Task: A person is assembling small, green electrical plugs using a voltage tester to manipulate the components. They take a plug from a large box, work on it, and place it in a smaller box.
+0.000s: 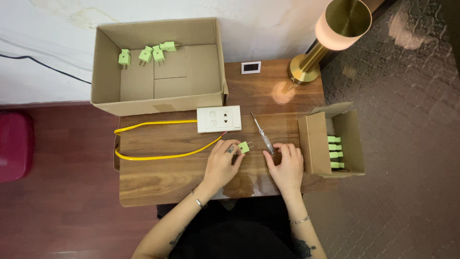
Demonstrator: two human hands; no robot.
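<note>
My left hand [222, 164] rests on the wooden table [163, 177] and pinches a small green plug [244, 147] at its fingertips. My right hand [286, 164] lies to the right of it, fingers closing on the handle end of a clear-handled tester screwdriver [263, 136] that lies on the wood. Just beyond both hands sits a white socket-and-switch plate [219, 119] with a yellow cable [158, 156] looping off to the left.
A large open cardboard box [105, 72] at the back left holds several green plugs [144, 54]. A small carton [314, 144] at the right holds more green plugs. A brass lamp [330, 33] and a small white display [251, 67] stand behind.
</note>
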